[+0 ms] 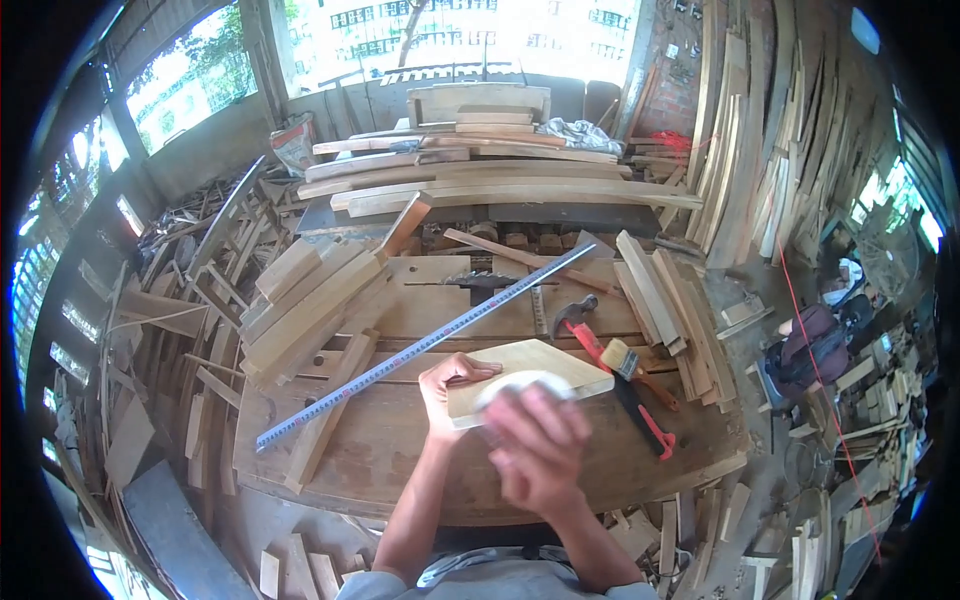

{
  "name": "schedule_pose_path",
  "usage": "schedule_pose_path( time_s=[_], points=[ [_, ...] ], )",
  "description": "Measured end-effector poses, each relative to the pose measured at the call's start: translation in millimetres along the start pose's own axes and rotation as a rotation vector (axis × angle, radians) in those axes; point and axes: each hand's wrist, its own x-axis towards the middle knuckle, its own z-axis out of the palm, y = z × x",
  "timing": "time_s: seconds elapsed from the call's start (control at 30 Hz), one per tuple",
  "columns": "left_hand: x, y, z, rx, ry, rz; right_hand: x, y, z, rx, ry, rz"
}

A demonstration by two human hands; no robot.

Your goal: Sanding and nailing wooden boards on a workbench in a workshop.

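My left hand (449, 392) grips the left end of a pale wooden board (540, 362), its thumb side curled over the edge. The board is tilted above the workbench (410, 470). My right hand (538, 440), smeared by motion, presses a white rounded sheet or disc (528, 383) against the board's near edge; its exact kind is too blurred to tell. Right of the board lie a claw hammer (632, 400) with a red and black handle and a paintbrush (622, 358). A long metal ruler (420, 347) runs diagonally across the bench behind my left hand.
A circular saw blade (480, 281) sticks up through the bench top. Wooden blocks (315, 310) are stacked at left, and more planks (675, 310) at right. Long beams (500, 190) lie across the back. Scrap wood litters the floor; tall boards (750, 150) lean against the right wall.
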Motion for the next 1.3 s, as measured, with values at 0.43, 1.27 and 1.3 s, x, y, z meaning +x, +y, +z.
schedule_pose_path(
  time_s=[0.43,1.27,1.3],
  points=[
    [-0.6,-1.1,5.6,-0.006,0.014,-0.011,10.9,13.8,-12.1,-0.065,0.138,0.227],
    [0.9,-0.8,4.4,0.105,-0.044,0.007,14.3,4.7,-5.4,-0.066,0.151,0.295],
    [0.0,2.8,1.9,0.205,-0.095,-0.002,11.0,-3.3,-0.8,-0.017,0.111,0.213]
  ],
)
